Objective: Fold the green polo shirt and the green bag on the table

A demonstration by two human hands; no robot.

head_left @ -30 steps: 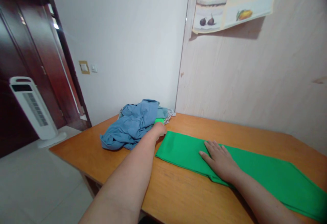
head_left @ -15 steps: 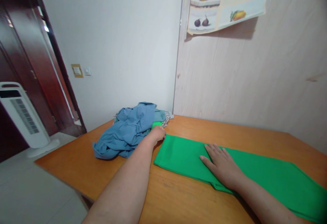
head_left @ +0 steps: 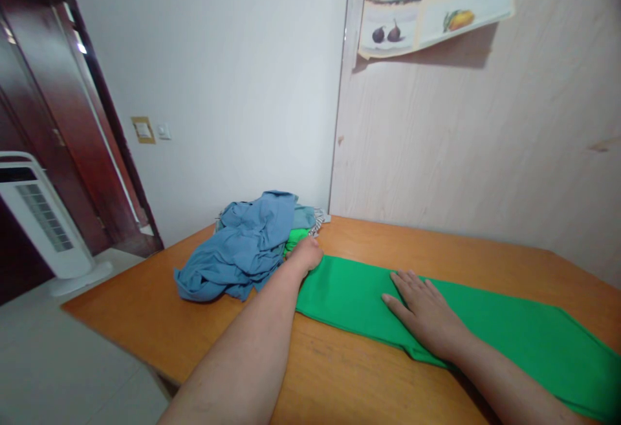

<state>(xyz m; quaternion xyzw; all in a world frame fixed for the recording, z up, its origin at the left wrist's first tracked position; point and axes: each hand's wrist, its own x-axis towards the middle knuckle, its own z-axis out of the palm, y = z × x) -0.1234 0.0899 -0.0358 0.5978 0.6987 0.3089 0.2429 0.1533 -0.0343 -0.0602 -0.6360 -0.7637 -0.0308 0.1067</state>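
A green garment (head_left: pixel 349 295), folded into a long flat strip, lies across the table; its exact kind does not show. My left hand (head_left: pixel 308 254) is closed at the strip's far left corner, fingers curled on the cloth and partly hidden behind the hand. Flat on the middle of the strip rests my right hand (head_left: pixel 427 315), its fingers spread and pressing on the fabric. Just beyond my left wrist sits a crumpled heap of blue cloth (head_left: pixel 242 237), with a bit of bright green cloth (head_left: pixel 297 237) showing at its right side.
The wooden table (head_left: pixel 330 373) meets a white wall and a pale wood panel (head_left: pixel 436 153) at its back. Striped cloth (head_left: pixel 319 219) pokes out of the heap. A white tower fan (head_left: pixel 43 218) stands on the floor at left, near a dark red door (head_left: pixel 63 101).
My left hand has moved slightly right, onto the garment's left corner. My right hand stays on the cloth. The view has shifted a little.
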